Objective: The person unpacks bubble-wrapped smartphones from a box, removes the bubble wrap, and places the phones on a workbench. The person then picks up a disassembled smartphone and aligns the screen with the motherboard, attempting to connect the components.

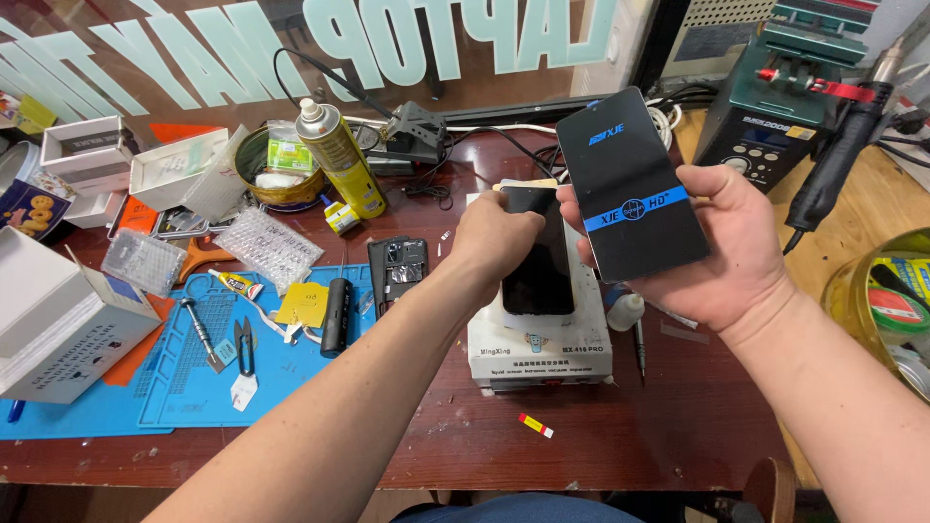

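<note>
My right hand (728,250) holds up a black phone screen panel (630,184) with a blue strip across its protective film, tilted above the desk. My left hand (492,234) rests on a second black phone screen (536,261), fingers gripping its upper end. That screen lies flat on a white heating-plate machine (539,351) in the middle of the dark red desk (620,426).
A blue work mat (184,387) at left carries a screwdriver, small snips, a glue tube and an opened phone body (397,266). A yellow spray can (339,160), white boxes (58,329) and plastic trays stand behind. A green machine (775,97) and soldering handle (838,155) are at right.
</note>
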